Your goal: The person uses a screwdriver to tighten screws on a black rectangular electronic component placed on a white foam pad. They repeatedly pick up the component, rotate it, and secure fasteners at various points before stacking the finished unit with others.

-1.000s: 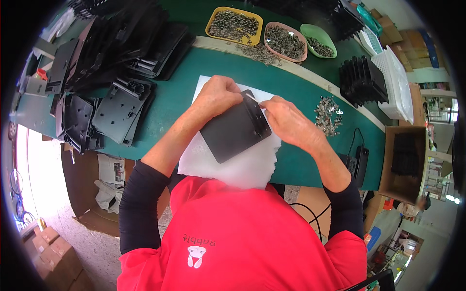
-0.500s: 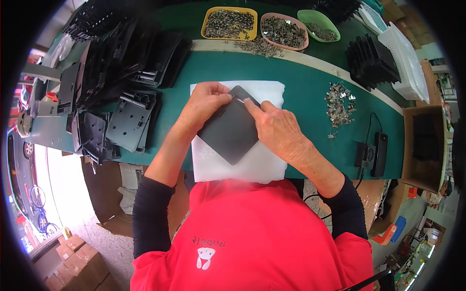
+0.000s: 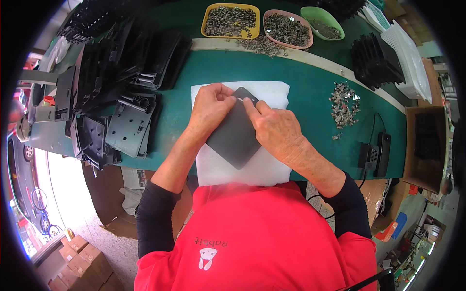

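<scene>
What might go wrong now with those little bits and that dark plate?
The tiny pale piece between the left hand and right hand might slip away, being so small. The dark plate might slide on the white sheet beneath. The loosely heaped metal bits at right might scatter if bumped.

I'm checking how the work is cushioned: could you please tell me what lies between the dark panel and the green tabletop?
A white sheet lies beneath the dark panel, over the green tabletop, as the head view shows.
</scene>
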The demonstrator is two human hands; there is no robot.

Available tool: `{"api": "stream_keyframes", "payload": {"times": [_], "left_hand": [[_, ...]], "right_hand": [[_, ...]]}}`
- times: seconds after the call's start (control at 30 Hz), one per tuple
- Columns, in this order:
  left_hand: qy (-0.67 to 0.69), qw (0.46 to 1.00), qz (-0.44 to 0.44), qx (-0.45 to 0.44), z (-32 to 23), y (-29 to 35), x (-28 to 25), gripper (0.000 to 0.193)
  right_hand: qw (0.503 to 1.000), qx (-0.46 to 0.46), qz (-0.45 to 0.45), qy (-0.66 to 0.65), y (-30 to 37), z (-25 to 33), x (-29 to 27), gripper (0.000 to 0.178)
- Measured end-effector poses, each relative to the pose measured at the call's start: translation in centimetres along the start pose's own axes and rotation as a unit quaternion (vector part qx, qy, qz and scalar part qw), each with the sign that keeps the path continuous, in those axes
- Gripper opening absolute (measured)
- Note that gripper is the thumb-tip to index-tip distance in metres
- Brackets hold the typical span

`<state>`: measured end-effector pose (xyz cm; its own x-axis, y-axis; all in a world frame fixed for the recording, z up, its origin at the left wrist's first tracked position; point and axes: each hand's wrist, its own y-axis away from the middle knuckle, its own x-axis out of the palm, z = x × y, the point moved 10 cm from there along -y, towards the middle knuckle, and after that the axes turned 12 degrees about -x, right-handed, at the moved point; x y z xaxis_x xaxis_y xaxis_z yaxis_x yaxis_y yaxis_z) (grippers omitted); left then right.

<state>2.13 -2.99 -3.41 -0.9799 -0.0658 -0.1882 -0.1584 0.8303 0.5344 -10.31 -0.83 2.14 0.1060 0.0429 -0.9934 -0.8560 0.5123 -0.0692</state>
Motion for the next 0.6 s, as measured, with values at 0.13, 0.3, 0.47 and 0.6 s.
{"api": "stream_keyframes", "payload": {"times": [0.13,0.3,0.47,0.6], "left_hand": [[-0.005,1.000,-0.010,0.008,0.4,-0.2,0.0,0.019],[-0.011,0.999,-0.019,0.034,0.6,-0.5,0.0,0.020],[0.016,0.999,-0.009,0.026,0.8,-0.8,-0.2,0.020],[0.042,0.996,0.074,0.020,-0.2,-0.8,-0.1,0.013]], "right_hand": [[0.995,-0.041,0.069,0.055,-0.8,1.6,-0.2,0.041],[0.990,-0.083,0.070,0.094,-1.8,2.9,-1.1,0.036],[0.989,-0.066,0.132,0.019,-3.1,2.2,-1.6,0.020],[0.996,0.009,0.043,-0.073,-1.6,-1.1,-2.8,0.025]]}}
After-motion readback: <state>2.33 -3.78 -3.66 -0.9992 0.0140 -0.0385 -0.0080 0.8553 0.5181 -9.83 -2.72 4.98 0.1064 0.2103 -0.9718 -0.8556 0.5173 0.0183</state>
